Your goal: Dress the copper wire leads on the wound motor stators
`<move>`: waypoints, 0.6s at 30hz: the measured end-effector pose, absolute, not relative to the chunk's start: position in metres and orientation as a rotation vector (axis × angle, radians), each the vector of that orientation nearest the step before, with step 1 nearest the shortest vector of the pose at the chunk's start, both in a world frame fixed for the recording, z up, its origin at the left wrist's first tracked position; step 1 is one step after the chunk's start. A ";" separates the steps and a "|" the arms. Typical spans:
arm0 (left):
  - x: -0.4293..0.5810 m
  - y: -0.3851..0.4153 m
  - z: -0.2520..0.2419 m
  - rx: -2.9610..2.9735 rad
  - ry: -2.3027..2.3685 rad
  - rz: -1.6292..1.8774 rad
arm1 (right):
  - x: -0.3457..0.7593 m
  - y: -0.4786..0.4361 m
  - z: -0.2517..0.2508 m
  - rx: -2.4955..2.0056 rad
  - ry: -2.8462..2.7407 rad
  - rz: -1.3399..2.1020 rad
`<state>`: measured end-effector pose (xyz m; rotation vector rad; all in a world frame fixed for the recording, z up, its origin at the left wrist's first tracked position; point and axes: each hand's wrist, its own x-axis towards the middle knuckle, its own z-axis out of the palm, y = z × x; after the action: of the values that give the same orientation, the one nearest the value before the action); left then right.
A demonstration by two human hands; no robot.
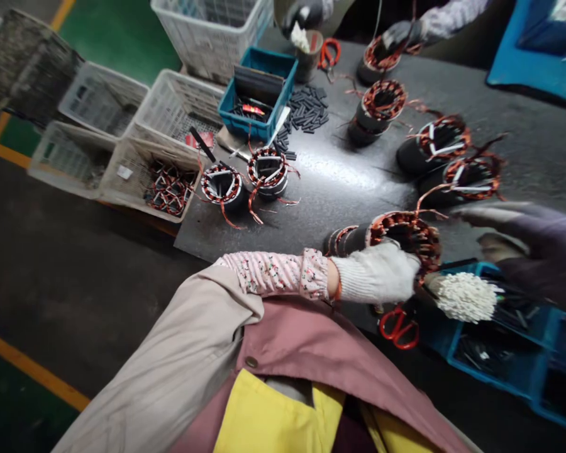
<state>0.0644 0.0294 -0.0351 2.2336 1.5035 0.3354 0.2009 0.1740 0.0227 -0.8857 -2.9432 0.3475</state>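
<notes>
Your left grip (376, 274), in a white knit glove, is closed around the rim of a copper-wound motor core (405, 236), which lies on its side on the dark counter (339, 207). Your right grip (523, 251), in a dark purple glove, is open, with fingers and thumb spread, just to the right of the core. Below it, a white-tipped bundle of sticks (465, 297) sits above a blue crate (495, 358); you cannot tell whether anything is holding the bundle. Red scissors (399, 327) lie just under the core. More wound cores (434, 145) stand across the counter, and a co-worker's gloved hand (399, 33) touches the farthest one. A basket of wound coils (170, 189) sits at the counter's left edge.
</notes>
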 end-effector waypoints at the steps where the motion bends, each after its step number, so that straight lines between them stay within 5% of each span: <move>1: 0.058 0.032 -0.033 2.270 1.426 0.305 | 0.200 0.168 0.024 -0.983 -2.805 0.422; 6: 0.016 0.028 -0.001 2.329 1.262 0.497 | 0.213 0.121 0.010 -1.396 -1.768 1.148; 12: -0.062 0.050 -0.014 1.129 1.655 1.121 | 0.228 0.103 -0.045 -1.434 -1.583 1.319; 18: -0.077 0.112 -0.073 1.685 2.105 0.584 | 0.257 0.084 -0.033 -1.521 -1.651 1.189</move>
<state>-0.0774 0.1116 -0.0727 1.6846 2.1050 0.5838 0.2571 0.0837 -0.0326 -1.5213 -1.6513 1.1894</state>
